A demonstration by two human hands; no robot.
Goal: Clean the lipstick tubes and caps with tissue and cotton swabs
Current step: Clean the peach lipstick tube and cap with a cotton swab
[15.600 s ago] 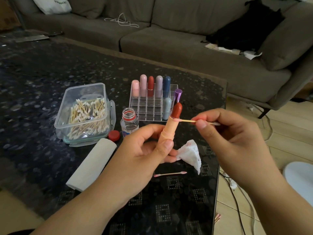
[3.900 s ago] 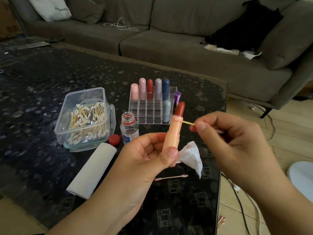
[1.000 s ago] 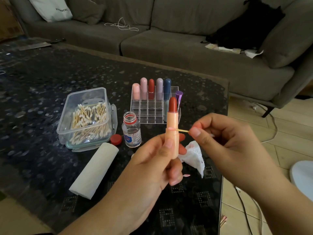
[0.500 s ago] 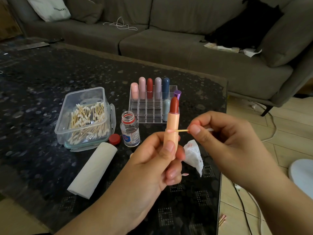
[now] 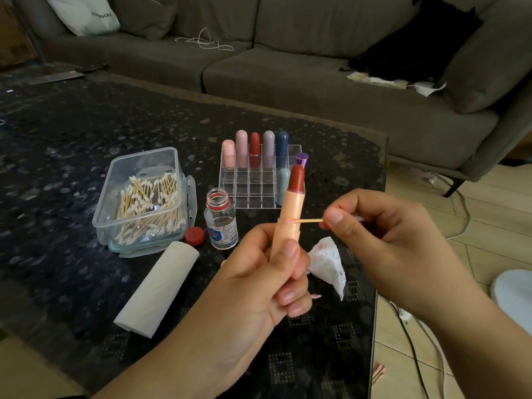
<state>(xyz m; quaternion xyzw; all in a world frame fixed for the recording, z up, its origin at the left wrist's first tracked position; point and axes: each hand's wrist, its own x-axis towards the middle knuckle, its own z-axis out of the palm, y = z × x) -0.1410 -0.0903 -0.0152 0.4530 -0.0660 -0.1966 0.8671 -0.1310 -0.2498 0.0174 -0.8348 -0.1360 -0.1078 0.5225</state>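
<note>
Above the table's near edge, the left hand grips an upright lipstick tube while the right hand pinches a cotton swab against its side.

Home living room: long grey-brown fabric sofa, dark speckled glass-topped coffee table, pale wooden plank floor.

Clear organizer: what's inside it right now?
The clear organizer holds five capped lipsticks in the back row, plus a pale blue tube and a purple-capped one on its right. The held lipstick hides that corner's cells.
</note>
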